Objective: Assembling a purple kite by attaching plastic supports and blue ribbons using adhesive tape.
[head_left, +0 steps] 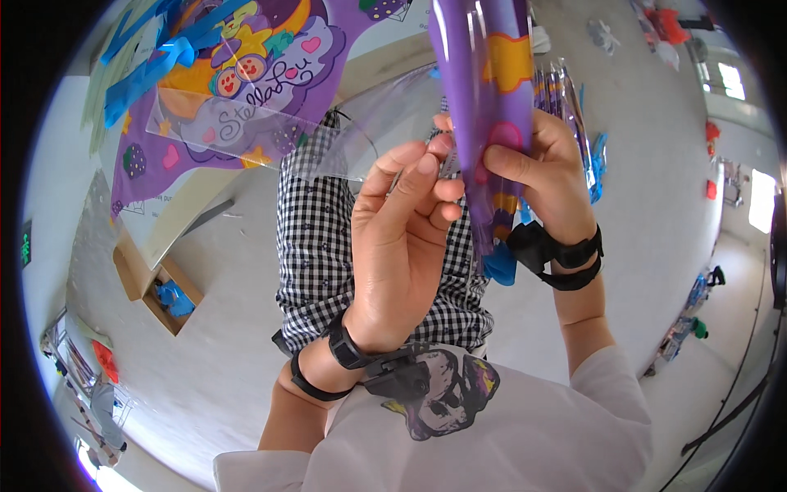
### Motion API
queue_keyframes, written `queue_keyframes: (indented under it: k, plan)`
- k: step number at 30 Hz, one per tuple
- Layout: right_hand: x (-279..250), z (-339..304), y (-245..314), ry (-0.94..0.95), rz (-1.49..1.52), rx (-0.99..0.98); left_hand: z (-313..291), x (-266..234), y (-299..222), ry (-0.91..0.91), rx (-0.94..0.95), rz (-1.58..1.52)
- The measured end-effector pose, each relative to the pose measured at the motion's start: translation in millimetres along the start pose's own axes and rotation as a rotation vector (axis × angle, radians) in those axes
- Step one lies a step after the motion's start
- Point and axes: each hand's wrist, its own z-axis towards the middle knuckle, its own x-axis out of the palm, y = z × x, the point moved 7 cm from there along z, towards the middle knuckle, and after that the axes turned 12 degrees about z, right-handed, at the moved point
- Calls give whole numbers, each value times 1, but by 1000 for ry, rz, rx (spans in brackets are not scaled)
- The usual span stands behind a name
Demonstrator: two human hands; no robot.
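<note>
Purple plastic, glossy and printed with orange and pink shapes, makes up the rolled kite (488, 90) that runs from the top edge at about twelve o'clock down to the middle of the view. The right hand (549, 168) closes round it from the three o'clock side, thumb laid across the front, fingers behind. The left hand (406, 238) comes up from six o'clock, its fingertips (430, 156) pressed together in a pinch on the kite's near edge, just beside the right thumb. A clear plastic sleeve (328, 135) spreads away toward ten o'clock, partly over a flat purple kite (246, 66) with cartoon prints and blue tails. Both wrists carry black straps. Below the hands show checked trousers (316, 246). At eight o'clock an open cardboard box (152, 287) sits on the pale floor (656, 205).
</note>
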Motion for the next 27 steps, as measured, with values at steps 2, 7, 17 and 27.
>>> queue_keyframes:
  k: [2,7,17,27]
  plan:
    - [-1,0,2,-30,-4,-20,1,0,0,62,15,-62]
    - [-1,0,4,-21,-82,-33,4,-3,-5,46,100,3]
    - [14,-2,4,52,-90,-21,9,-14,-15,-63,192,53]
    - [21,4,6,95,-135,-28,13,-14,-21,-113,225,32]
